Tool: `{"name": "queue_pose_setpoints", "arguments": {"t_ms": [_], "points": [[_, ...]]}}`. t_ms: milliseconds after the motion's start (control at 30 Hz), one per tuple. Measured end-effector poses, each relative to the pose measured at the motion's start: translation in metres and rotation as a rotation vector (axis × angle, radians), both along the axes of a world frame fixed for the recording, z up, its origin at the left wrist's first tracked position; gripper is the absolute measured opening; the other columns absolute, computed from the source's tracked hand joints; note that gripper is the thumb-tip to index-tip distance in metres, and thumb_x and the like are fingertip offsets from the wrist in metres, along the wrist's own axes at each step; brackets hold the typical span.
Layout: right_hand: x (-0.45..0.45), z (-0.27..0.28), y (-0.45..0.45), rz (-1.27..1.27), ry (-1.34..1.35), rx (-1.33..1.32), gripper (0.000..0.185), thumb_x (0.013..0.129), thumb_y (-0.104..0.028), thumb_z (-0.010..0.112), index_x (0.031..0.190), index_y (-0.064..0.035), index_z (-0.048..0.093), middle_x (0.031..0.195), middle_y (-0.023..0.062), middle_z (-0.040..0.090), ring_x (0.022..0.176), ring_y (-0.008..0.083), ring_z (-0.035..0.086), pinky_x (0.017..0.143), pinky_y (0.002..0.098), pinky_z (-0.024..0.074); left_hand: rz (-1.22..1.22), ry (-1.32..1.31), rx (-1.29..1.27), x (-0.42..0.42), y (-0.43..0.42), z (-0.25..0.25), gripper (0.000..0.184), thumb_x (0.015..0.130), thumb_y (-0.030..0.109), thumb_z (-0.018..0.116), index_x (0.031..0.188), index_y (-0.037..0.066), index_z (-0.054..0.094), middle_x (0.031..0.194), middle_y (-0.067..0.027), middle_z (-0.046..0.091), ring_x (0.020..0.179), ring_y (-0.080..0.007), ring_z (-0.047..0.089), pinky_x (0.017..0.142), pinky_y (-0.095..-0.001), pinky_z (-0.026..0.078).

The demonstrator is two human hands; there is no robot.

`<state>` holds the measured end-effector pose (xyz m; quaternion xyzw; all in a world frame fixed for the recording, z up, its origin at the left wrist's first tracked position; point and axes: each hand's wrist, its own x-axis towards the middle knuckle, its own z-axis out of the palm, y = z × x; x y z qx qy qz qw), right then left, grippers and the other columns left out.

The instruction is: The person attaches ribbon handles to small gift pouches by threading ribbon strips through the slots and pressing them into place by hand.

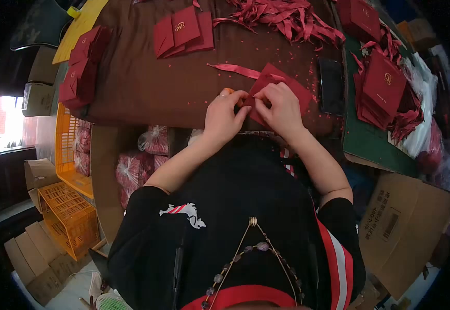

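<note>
Between my hands, near the table's front edge, a small dark red paper bag point(300, 94) lies tilted. A red satin ribbon point(236, 69) runs out from it to the left across the cloth. My left hand point(224, 116) is closed at the bag's left edge, thumb and forefinger curled together; something orange shows at its fingers. Over the bag, my right hand point(281, 108) is closed in a pinch, its fingertips close to the left ones. Whatever is pinched there is too small to make out, and the fingers cover that part of the bag.
Finished-looking red bags point(184, 31) with gold print lie at the back, beside a heap of ribbons point(287, 18). A phone point(331, 85) rests at the right. More bags point(385, 85) sit on a green surface; others point(78, 81) stand left. Orange crates point(70, 217) and a carton point(408, 227) flank me.
</note>
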<state>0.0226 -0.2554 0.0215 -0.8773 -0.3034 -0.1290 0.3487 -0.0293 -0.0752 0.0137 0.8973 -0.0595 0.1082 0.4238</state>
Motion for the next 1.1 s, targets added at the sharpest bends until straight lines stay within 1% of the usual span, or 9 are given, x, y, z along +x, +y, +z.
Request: {"name": "queue_pose_setpoints", "arguments": {"t_ms": [333,400,600,700,767,867,1000,1033,1100], "points": [[-0.003,-0.001,0.004,0.045,0.005,-0.057,0.009,0.077,-0.01,0.073,0.082,-0.0058,0.067,0.084,0.0087,0.064,0.082,0.0301,0.06,0.074,0.0415,0.0521,0.009,-0.05,0.029,-0.005,-0.003,0.001,0.028,0.083,0.012,0.073,0.109,0.005,0.067,0.093,-0.013,0.061,0.087,-0.0338,0.063,0.075,-0.0428,0.051],[-0.005,-0.001,0.006,0.044,0.047,-0.042,0.009,0.077,-0.009,0.073,0.083,-0.0056,0.067,0.084,0.0088,0.064,0.082,0.0301,0.06,0.074,0.0414,0.0521,0.011,-0.084,0.094,-0.008,-0.003,0.001,0.031,0.086,0.011,0.073,0.115,0.005,0.067,0.098,-0.0146,0.062,0.089,-0.0333,0.065,0.077,-0.0411,0.052],[-0.004,-0.001,0.016,0.045,-0.158,-0.091,0.01,0.076,-0.009,0.073,0.082,-0.0049,0.067,0.085,0.0095,0.065,0.083,0.0303,0.061,0.075,0.0417,0.0523,0.043,-0.117,0.12,-0.008,-0.002,0.002,0.031,0.085,0.009,0.072,0.115,0.004,0.066,0.101,-0.015,0.063,0.09,-0.0337,0.065,0.077,-0.042,0.052],[0.002,-0.001,0.017,0.076,-0.11,-0.092,0.01,0.076,-0.01,0.073,0.082,-0.0053,0.067,0.085,0.0091,0.066,0.084,0.0305,0.062,0.075,0.0419,0.0526,0.037,-0.093,0.1,-0.008,0.001,0.004,0.032,0.085,0.009,0.072,0.116,0.004,0.066,0.102,-0.0152,0.063,0.09,-0.0338,0.065,0.077,-0.0419,0.052],[0.008,0.002,0.015,0.11,0.081,-0.082,0.01,0.077,-0.01,0.073,0.084,-0.0059,0.068,0.086,0.0088,0.066,0.086,0.0308,0.063,0.076,0.0426,0.0526,0.045,-0.13,0.106,-0.009,-0.002,0.006,0.031,0.084,0.009,0.072,0.114,0.003,0.066,0.098,-0.0154,0.062,0.088,-0.0344,0.064,0.076,-0.0427,0.052],[0.013,0.011,0.014,0.127,0.214,-0.112,0.01,0.076,-0.011,0.074,0.083,-0.0065,0.068,0.087,0.0087,0.067,0.087,0.0312,0.063,0.077,0.0437,0.0526,0.053,-0.183,0.12,-0.01,-0.004,0.007,0.029,0.084,0.008,0.071,0.112,0.003,0.066,0.095,-0.0154,0.061,0.086,-0.0348,0.063,0.075,-0.0436,0.051],[0.01,0.009,0.019,0.064,0.191,-0.102,0.011,0.076,-0.014,0.075,0.082,-0.007,0.069,0.088,0.0094,0.068,0.087,0.0316,0.064,0.078,0.0445,0.0522,0.042,-0.118,0.07,-0.005,0.001,0.006,0.028,0.084,0.01,0.072,0.11,0.004,0.067,0.095,-0.0133,0.062,0.086,-0.0333,0.064,0.074,-0.0432,0.051],[0.008,0.009,0.018,0.03,0.117,-0.088,0.011,0.076,-0.014,0.075,0.082,-0.0073,0.069,0.089,0.0087,0.067,0.089,0.031,0.063,0.079,0.0438,0.0517,0.04,-0.119,0.073,-0.005,0.002,0.006,0.028,0.084,0.01,0.072,0.11,0.004,0.067,0.095,-0.0133,0.062,0.086,-0.0333,0.064,0.074,-0.0432,0.051],[0.006,0.012,0.017,-0.008,0.04,-0.067,0.011,0.076,-0.015,0.075,0.082,-0.0077,0.07,0.09,0.008,0.066,0.091,0.0304,0.062,0.08,0.0431,0.0511,0.055,-0.076,0.05,-0.002,0.004,0.006,0.028,0.086,0.013,0.073,0.113,0.006,0.069,0.095,-0.0132,0.064,0.088,-0.0322,0.066,0.077,-0.0392,0.053]]}}
